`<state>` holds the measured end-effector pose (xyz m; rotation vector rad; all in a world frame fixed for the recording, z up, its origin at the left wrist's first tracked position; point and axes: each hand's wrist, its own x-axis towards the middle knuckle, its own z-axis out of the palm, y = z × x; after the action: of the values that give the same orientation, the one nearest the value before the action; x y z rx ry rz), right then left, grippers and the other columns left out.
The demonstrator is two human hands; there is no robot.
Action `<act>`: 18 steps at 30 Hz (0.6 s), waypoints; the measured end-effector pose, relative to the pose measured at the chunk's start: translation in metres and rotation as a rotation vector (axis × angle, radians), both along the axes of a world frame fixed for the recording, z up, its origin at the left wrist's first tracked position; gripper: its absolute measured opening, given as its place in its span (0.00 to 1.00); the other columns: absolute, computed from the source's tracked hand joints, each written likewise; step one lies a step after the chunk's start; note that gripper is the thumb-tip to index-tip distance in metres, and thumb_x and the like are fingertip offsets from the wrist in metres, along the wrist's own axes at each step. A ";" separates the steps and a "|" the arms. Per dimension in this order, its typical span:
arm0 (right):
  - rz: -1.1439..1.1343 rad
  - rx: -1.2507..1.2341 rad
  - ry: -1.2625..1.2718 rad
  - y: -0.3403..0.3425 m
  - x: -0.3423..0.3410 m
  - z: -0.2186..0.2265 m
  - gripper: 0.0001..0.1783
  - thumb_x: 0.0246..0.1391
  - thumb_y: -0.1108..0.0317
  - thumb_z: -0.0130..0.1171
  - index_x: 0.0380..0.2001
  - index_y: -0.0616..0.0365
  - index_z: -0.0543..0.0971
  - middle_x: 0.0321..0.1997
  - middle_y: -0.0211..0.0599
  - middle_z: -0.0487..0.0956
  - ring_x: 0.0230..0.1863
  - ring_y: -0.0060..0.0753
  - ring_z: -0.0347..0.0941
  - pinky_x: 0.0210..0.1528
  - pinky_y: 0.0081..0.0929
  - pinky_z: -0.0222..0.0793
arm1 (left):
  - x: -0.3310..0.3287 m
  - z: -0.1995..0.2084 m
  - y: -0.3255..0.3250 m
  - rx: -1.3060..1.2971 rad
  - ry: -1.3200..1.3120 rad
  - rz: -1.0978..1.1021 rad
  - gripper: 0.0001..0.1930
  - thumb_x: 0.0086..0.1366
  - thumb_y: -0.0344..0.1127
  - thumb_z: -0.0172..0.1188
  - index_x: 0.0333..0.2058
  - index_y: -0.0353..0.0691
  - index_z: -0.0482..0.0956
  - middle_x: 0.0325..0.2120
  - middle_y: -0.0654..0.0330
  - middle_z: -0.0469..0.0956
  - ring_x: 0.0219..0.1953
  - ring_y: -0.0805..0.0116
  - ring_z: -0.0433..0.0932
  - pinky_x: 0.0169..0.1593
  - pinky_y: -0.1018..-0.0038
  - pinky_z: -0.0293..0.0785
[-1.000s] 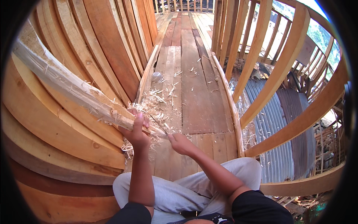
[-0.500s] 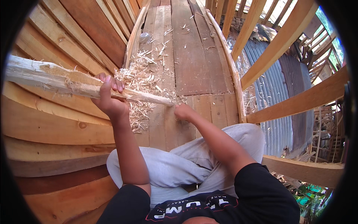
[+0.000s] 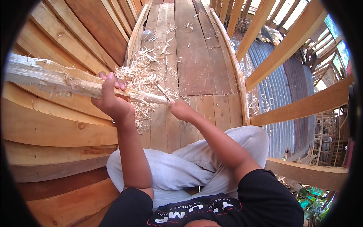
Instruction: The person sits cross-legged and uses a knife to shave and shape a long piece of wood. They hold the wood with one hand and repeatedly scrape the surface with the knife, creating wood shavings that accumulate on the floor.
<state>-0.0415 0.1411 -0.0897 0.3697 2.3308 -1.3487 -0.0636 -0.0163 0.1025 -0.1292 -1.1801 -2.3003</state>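
A long pale wooden pole (image 3: 49, 77), rough and partly stripped, slants from the far left toward the middle and narrows to a whittled end. My left hand (image 3: 113, 96) is wrapped around it partway along, thumb on top. Closed around the handle of a knife (image 3: 162, 91), my right hand (image 3: 182, 110) is at the pole's thin tip. The thin blade points away from me and to the left, crossing close to the tip; whether its edge touches the wood I cannot tell. My fingers hide most of the handle.
Curled wood shavings (image 3: 141, 75) lie heaped on the plank floor (image 3: 194, 72) under and beyond the pole. A small clear cup (image 3: 147, 35) stands farther off. Plank wall (image 3: 56, 125) rises at left, wooden railing (image 3: 298, 106) at right. My crossed legs (image 3: 181, 166) are below my hands.
My right hand has shifted slightly left along the pole's tip, and the knife blade now shows above it. My left hand keeps its grip, nearly unmoved.
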 end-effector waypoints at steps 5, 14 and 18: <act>0.221 0.133 0.180 -0.013 0.011 0.059 0.32 0.67 0.52 0.39 0.33 0.76 0.77 0.35 0.66 0.79 0.37 0.64 0.76 0.46 0.50 0.70 | 0.002 -0.006 -0.006 0.016 0.011 -0.018 0.07 0.56 0.23 0.55 0.32 0.37 0.68 0.18 0.65 0.63 0.20 0.76 0.63 0.26 0.77 0.63; 0.057 0.160 0.006 0.000 -0.002 -0.003 0.31 0.66 0.52 0.39 0.36 0.76 0.79 0.40 0.66 0.79 0.45 0.65 0.76 0.51 0.49 0.70 | 0.003 -0.002 0.002 -0.063 -0.026 0.016 0.07 0.55 0.27 0.56 0.31 0.40 0.67 0.17 0.66 0.62 0.20 0.76 0.62 0.29 0.77 0.63; 0.194 0.144 0.138 -0.010 0.000 0.022 0.31 0.67 0.52 0.38 0.38 0.78 0.75 0.38 0.68 0.78 0.36 0.65 0.77 0.45 0.50 0.71 | 0.003 0.000 0.000 -0.063 -0.009 0.022 0.07 0.55 0.27 0.55 0.31 0.40 0.67 0.17 0.66 0.62 0.20 0.76 0.62 0.29 0.76 0.63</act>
<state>-0.0413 0.1312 -0.0676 0.0910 2.5106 -1.1514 -0.0608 -0.0168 0.1024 -0.1291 -1.2531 -2.2481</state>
